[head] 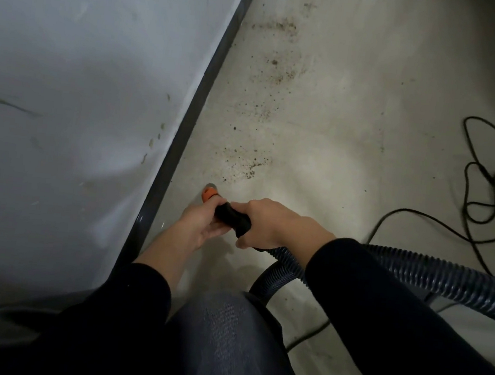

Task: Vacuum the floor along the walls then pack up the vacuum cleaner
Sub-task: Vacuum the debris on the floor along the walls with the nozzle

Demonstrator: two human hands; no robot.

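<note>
Head view: both hands grasp the black nozzle [232, 216]. The left hand [198, 226] holds it near the orange tip [209, 194], likely to steer it. The right hand [276, 225] holds it behind, where the ribbed hose [414, 273] joins. The tip appears to rest on the floor [340, 105] just beside the dark baseboard [193, 114], ahead of the fingers [253, 206]. Scattered dirt [242, 164] lies farther along the baseboard, not yet reached.

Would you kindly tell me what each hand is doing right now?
Left hand: grips the nozzle near its orange tip.
Right hand: grips the same nozzle's black part.
</note>
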